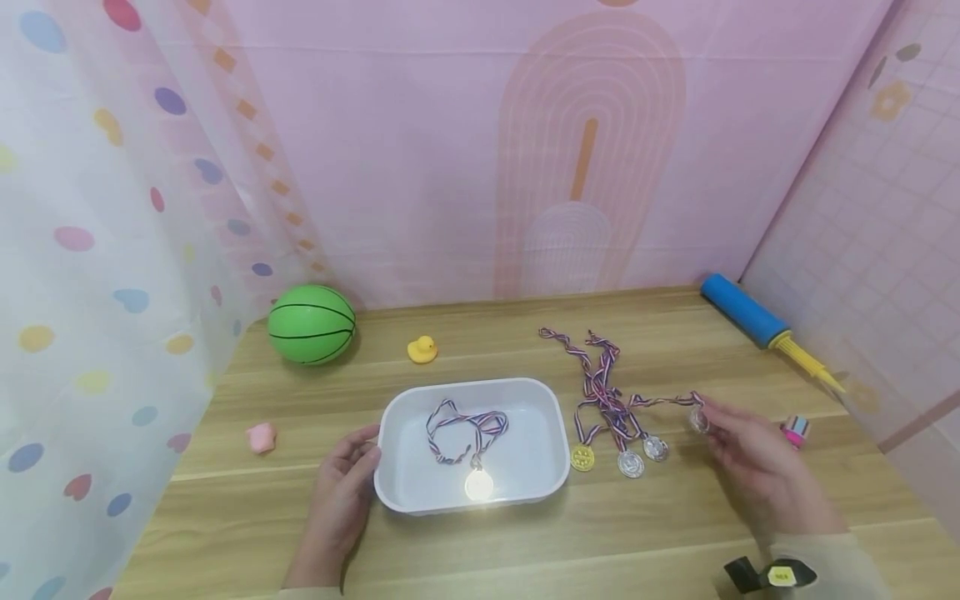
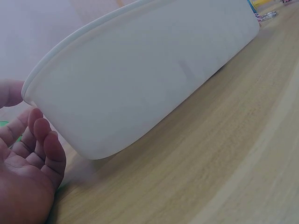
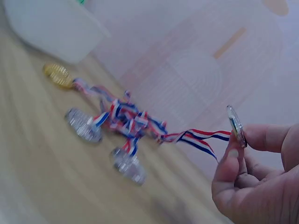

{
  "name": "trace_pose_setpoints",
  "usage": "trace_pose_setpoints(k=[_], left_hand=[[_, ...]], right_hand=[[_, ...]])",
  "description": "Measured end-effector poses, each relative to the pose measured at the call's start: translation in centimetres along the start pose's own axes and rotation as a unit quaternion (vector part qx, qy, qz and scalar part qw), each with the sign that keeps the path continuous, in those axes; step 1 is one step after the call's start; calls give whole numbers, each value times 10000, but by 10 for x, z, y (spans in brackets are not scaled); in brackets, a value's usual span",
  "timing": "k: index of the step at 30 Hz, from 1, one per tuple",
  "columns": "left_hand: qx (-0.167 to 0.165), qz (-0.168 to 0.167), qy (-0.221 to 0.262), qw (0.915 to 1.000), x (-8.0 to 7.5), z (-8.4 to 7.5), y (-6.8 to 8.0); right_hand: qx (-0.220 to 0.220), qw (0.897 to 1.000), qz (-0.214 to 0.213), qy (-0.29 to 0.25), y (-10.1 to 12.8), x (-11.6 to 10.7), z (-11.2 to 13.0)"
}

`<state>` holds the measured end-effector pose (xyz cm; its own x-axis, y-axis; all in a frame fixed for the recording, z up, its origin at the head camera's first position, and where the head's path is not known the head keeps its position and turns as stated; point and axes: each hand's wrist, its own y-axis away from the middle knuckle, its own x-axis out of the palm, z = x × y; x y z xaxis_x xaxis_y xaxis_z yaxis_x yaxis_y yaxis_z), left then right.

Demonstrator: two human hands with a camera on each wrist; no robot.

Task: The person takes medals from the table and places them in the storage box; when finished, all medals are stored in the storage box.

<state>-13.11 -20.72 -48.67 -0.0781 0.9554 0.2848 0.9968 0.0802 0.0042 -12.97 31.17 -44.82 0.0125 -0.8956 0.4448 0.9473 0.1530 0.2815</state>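
My left hand (image 1: 341, 492) grips the left end of a white plastic basin (image 1: 558, 442), thumb at the rim and fingers curled below it. Inside the basin lies a gold medal (image 1: 479, 485) with its striped ribbon (image 1: 491, 425). Out to the right, my right hand (image 1: 761, 462) pinches a silver medal (image 3: 237, 127) between thumb and fingers. Its red, white and blue ribbon (image 3: 198, 137) stretches back to a tangled heap of ribbons (image 1: 603, 396). From that heap a gold medal (image 1: 582, 457) and two silver medals, one nearer (image 1: 631, 463) and one beside it (image 1: 656, 448), lie on the table.
Behind the basin are a green ball (image 1: 311, 325) and a yellow rubber duck (image 1: 422, 350). A small pink toy (image 1: 262, 437) sits left of my left hand. At right are a blue and yellow pump (image 1: 750, 312) and a small striped object (image 1: 796, 430). Curtains (image 1: 420, 167) enclose the wooden table (image 1: 480, 554).
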Motion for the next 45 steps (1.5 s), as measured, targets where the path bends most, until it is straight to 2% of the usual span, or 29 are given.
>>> trace_pose_setpoints(k=[2, 5, 11, 23, 30, 33, 38, 45], left_hand=[[-15, -9, -20, 10000, 0, 0, 0], [-42, -28, -77, 10000, 0, -1, 0], [-89, -72, -147, 9998, 0, 0, 0], [-145, -117, -162, 9997, 0, -2, 0], [-244, -174, -246, 9992, 0, -2, 1], [-288, -179, -284, 9990, 1, -2, 0], [-313, -207, -337, 9987, 1, -2, 0], [-301, -218, -315, 9988, 0, -2, 1]], right_hand=[[-62, 9992, 318, -216, 2, 2, 6], [-184, 9981, 587, -88, 4, 5, 14], [-349, 9973, 642, 41, 7, 15, 25], [-798, 9892, 1165, -393, 13, 45, 35], [-824, 9947, 608, -3, 12, 67, 38], [-801, 9950, 551, 221, 12, 76, 39], [-875, 9919, 732, 552, 12, 92, 42], [-924, 9851, 1212, 803, 7, 120, 43]])
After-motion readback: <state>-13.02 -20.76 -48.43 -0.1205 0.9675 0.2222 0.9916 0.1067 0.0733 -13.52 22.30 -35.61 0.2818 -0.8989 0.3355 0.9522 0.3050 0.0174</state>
